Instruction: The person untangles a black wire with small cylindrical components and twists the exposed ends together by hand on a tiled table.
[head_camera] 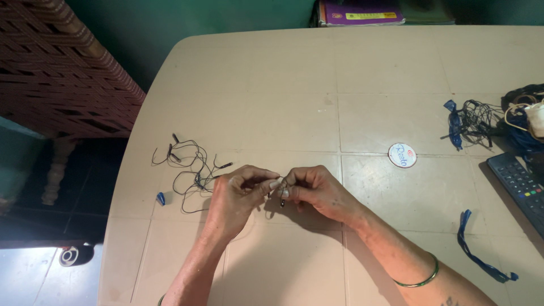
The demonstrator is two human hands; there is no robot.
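My left hand (239, 196) and my right hand (318, 191) meet fingertip to fingertip above a beige plastic table (294, 96). Both pinch the same thin black cord (281, 191), from which a small dark bead or tip hangs between the thumbs. A green bangle (424, 277) circles my right wrist. Just left of my left hand lies a loose tangle of thin black cords (191, 164) with dark end pieces. A small blue scrap (161, 198) lies beside that tangle.
A round white sticker (402, 155) sits on the table right of my hands. Further right lie a bundle of black cords with blue ribbon (470, 122), a blue ribbon strip (479, 249), a remote control (521, 187) and a bag. Books (362, 12) rest at the far edge; a woven chair (62, 68) stands left.
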